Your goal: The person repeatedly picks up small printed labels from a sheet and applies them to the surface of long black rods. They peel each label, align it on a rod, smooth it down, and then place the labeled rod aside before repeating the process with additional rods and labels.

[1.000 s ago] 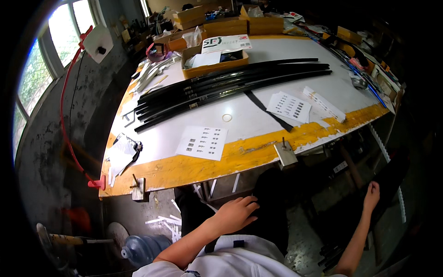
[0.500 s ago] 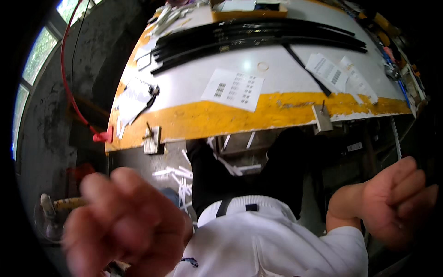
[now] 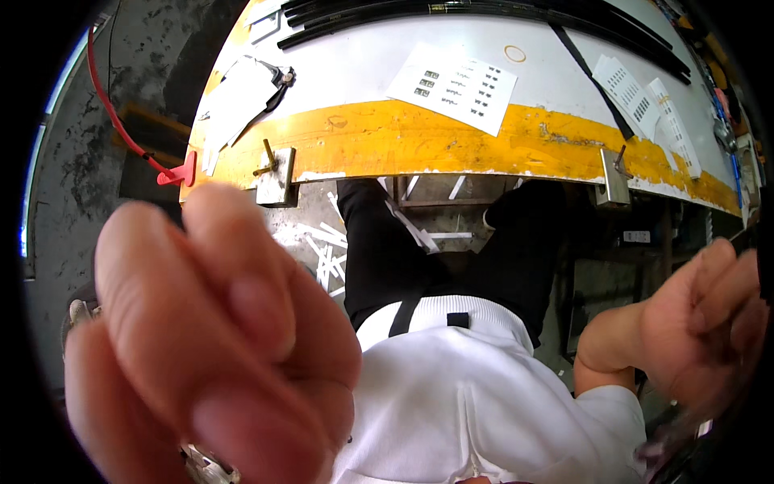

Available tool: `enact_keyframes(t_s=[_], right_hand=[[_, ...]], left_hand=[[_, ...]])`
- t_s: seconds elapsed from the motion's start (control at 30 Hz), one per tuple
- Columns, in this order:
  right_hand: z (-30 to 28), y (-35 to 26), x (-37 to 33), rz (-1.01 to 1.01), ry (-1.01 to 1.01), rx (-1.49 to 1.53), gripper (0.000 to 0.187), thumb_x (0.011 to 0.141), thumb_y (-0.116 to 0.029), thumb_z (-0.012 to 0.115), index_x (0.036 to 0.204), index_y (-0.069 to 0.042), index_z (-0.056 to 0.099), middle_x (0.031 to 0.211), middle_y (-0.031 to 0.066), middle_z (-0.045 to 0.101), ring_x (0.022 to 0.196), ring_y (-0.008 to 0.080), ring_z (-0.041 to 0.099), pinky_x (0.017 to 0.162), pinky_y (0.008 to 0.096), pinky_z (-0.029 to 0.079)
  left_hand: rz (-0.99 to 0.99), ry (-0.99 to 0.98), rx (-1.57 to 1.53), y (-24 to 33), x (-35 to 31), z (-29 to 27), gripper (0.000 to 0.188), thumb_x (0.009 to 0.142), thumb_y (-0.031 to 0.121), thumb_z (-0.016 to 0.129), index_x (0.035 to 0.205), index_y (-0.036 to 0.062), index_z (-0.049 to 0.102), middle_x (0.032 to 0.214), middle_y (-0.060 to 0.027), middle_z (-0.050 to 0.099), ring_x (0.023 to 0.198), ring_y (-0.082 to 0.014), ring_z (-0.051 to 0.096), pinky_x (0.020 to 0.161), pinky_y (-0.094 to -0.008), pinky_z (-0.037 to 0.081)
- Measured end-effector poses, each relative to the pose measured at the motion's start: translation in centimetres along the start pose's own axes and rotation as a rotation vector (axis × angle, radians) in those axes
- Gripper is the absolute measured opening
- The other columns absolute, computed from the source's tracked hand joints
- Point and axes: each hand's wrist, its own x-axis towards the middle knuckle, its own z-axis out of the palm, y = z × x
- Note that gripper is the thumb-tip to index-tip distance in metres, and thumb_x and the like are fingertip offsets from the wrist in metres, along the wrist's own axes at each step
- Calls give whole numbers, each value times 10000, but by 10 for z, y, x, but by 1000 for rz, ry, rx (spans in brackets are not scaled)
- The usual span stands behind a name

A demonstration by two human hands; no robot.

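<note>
My left hand (image 3: 214,347) is raised very close in front, filling the lower left. Its fingers are curled in toward the thumb, and I see nothing between them. At the right rim, my right hand (image 3: 697,323) is held up with bent fingers; part of it fades into the dark edge, so whatever it may hold is hidden. Neither hand touches the table (image 3: 363,133). On the white tabletop with its yellow front border lie a printed sheet (image 3: 453,89), a thin tan ring (image 3: 514,54) and several long black strips (image 3: 476,10).
Two clamp-like blocks with upright pins, a left one (image 3: 276,177) and a right one (image 3: 615,176), sit on the front edge. A red hose (image 3: 113,113) runs down to a red fitting (image 3: 181,171). White offcuts (image 3: 326,250) litter the floor. More paper sheets (image 3: 625,97) lie at right.
My left hand has come closer and looks larger. The view has tilted, so the table sits higher and further right. My right hand has shifted slightly, staying curled.
</note>
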Motion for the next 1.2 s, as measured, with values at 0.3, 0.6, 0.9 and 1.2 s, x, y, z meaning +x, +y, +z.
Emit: enact_keyframes(t_s=[0.3,0.6,0.9,1.2], right_hand=[[-3,74,-47,133,-167,-99,169,795,-20,731,918,-44,617,934,120,595,811,176,588,680,240,485],[6,150,-73,492,-44,58,132,800,61,691,898,-13,641,834,35,625,654,59,513,566,185,389],[23,240,3,881,-74,264,83,867,-59,670,922,-5,641,794,14,627,689,50,548,616,189,426],[40,332,52,921,-153,273,115,862,-111,683,938,-32,646,752,34,630,535,43,458,470,185,355]], left_hand=[[-3,-101,138,-80,-39,-15,174,833,2,699,944,36,571,868,-84,665,785,-188,591,713,-281,471],[-376,-147,484,-121,-64,-40,177,731,-84,734,871,-6,659,849,-88,664,800,-207,618,714,-288,476],[-822,-76,175,-215,6,-38,106,890,94,669,957,18,639,821,-17,641,744,-93,589,694,-232,454],[-831,39,159,-296,49,-59,98,895,140,662,937,57,635,832,-16,642,759,-105,605,686,-239,482]])
